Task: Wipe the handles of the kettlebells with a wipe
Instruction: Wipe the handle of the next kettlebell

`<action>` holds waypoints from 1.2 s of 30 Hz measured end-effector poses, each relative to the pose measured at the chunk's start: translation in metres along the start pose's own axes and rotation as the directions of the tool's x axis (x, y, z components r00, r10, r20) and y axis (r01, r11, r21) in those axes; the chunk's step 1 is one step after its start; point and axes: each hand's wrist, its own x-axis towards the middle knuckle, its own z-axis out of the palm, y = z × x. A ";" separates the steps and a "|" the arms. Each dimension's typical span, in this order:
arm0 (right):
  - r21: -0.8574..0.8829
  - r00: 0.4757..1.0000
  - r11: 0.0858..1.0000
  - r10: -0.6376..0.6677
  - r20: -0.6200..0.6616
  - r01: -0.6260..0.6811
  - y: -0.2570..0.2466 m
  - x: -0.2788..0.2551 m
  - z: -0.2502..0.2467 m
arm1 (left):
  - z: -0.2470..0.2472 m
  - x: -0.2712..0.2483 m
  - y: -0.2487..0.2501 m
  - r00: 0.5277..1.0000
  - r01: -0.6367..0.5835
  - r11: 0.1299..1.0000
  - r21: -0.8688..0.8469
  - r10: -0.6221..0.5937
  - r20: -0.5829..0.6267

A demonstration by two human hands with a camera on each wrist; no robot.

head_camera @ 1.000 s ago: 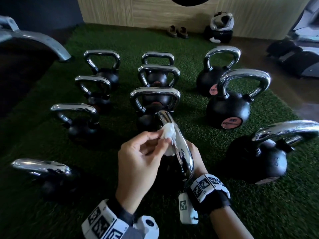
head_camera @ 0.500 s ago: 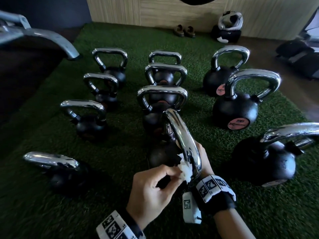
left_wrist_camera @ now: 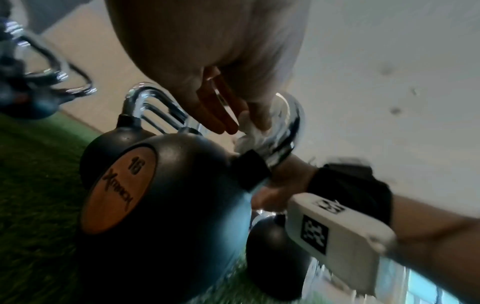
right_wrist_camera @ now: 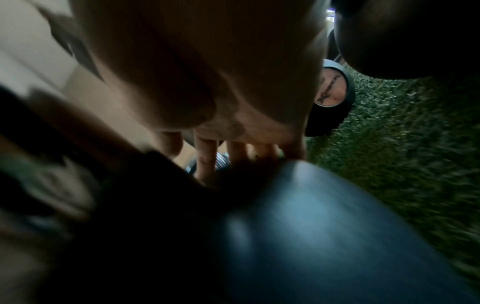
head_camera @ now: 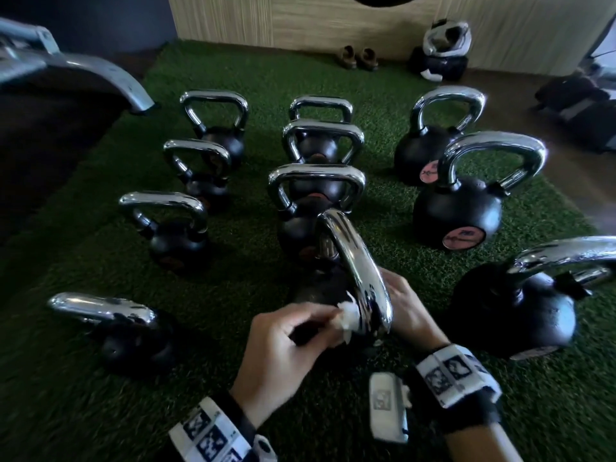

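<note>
White wipe (head_camera: 348, 316) pinched in left hand (head_camera: 286, 341), pressed on shiny handle (head_camera: 358, 271) of nearest kettlebell (left_wrist_camera: 166, 205), low down near black ball part. Right hand (head_camera: 405, 305) on far side of same kettlebell, fingers (right_wrist_camera: 207, 158) flat and straight against black ball. Kettlebell sits on green grass mat (head_camera: 233, 295). More kettlebells stand in rows behind and beside. Brown shoes (head_camera: 358, 58) by wooden wall.

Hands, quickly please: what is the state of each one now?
Left hand: pinches the wipe against the handle.
Right hand: on the kettlebell behind the handle; grip cannot be told.
</note>
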 end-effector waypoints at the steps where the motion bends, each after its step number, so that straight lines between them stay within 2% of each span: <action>1: 0.082 0.999 0.996 0.024 -0.040 -0.021 -0.008 -0.005 -0.004 | -0.005 0.006 0.006 0.997 0.068 0.995 -0.075 -0.069 -0.019; 2: 0.128 0.994 0.992 0.005 -0.113 0.010 -0.015 -0.010 -0.008 | -0.011 0.011 0.011 0.992 0.117 0.982 -0.151 -0.122 -0.029; 3: 0.091 0.976 0.991 -0.074 -0.205 0.094 -0.028 -0.018 -0.010 | -0.015 0.017 0.017 0.985 0.155 0.962 -0.225 -0.167 -0.034; 5: -0.103 0.887 0.949 -0.315 -0.339 0.298 -0.054 -0.036 -0.010 | -0.022 0.027 0.029 0.966 0.224 0.904 -0.364 -0.256 -0.041; 6: -0.189 0.842 0.902 -0.430 -0.325 0.388 -0.070 -0.045 -0.009 | -0.025 0.031 0.035 0.953 0.261 0.867 -0.424 -0.301 -0.031; 7: -0.284 0.817 0.845 -0.522 -0.247 0.454 -0.083 -0.051 -0.008 | -0.027 0.034 0.040 0.941 0.297 0.830 -0.472 -0.340 -0.006; 9: -0.457 0.786 0.712 -0.617 -0.044 0.534 -0.097 -0.057 -0.003 | -0.029 0.039 0.052 0.921 0.359 0.757 -0.546 -0.383 0.074; 11: -0.533 0.752 0.609 -0.654 0.080 0.587 -0.099 -0.053 -0.001 | -0.031 0.042 0.063 0.904 0.412 0.707 -0.575 -0.395 0.162; 12: -0.533 0.747 0.601 -0.658 0.093 0.595 -0.099 -0.051 -0.001 | -0.031 0.044 0.066 0.891 0.444 0.682 -0.581 -0.408 0.201; 16: -0.498 0.744 0.620 -0.663 0.082 0.606 -0.098 -0.049 -0.003 | -0.030 0.044 0.069 0.836 0.543 0.584 -0.604 -0.447 0.319; 19: -0.490 0.744 0.630 -0.666 0.059 0.602 -0.092 -0.051 0.001 | -0.028 0.043 0.065 0.817 0.569 0.569 -0.593 -0.473 0.330; 22: -0.491 0.737 0.633 -0.675 0.027 0.598 -0.086 -0.053 0.005 | -0.032 0.043 0.060 0.827 0.561 0.583 -0.587 -0.433 0.360; 25: -0.507 0.756 0.663 -0.654 -0.033 0.551 -0.087 -0.056 -0.001 | -0.037 0.045 0.060 0.855 0.519 0.615 -0.593 -0.363 0.371; 26: -0.511 0.760 0.675 -0.647 -0.065 0.532 -0.088 -0.057 -0.005 | -0.037 0.046 0.056 0.873 0.488 0.672 -0.557 -0.367 0.322; 27: -0.503 0.762 0.696 -0.638 -0.106 0.513 -0.088 -0.058 -0.011 | -0.035 0.046 0.050 0.896 0.444 0.764 -0.468 -0.369 0.246; 28: -0.475 0.766 0.728 -0.623 -0.156 0.495 -0.086 -0.059 -0.017 | -0.033 0.044 0.040 0.922 0.387 0.876 -0.289 -0.364 0.132; 29: -0.440 0.773 0.764 -0.599 -0.210 0.472 -0.083 -0.059 -0.022 | -0.029 0.040 0.032 0.949 0.316 0.947 -0.062 -0.315 0.026; 30: -0.412 0.780 0.795 -0.570 -0.258 0.445 -0.078 -0.059 -0.028 | -0.024 0.036 0.025 0.971 0.239 0.957 0.167 -0.238 -0.024; 31: -0.396 0.788 0.820 -0.540 -0.294 0.414 -0.071 -0.058 -0.032 | -0.018 0.031 0.017 0.983 0.167 0.927 0.335 -0.182 0.012; 32: -0.387 0.798 0.840 -0.510 -0.321 0.381 -0.064 -0.057 -0.035 | -0.011 0.025 0.011 0.977 0.127 0.890 0.437 -0.189 0.100; 34: -0.369 0.814 0.873 -0.452 -0.366 0.319 -0.053 -0.056 -0.039 | 0.007 0.015 -0.001 0.928 0.121 0.832 0.541 -0.288 0.236; 36: -0.351 0.827 0.896 -0.406 -0.390 0.274 -0.045 -0.056 -0.040 | 0.027 0.009 -0.008 0.922 0.078 0.763 0.642 -0.300 0.245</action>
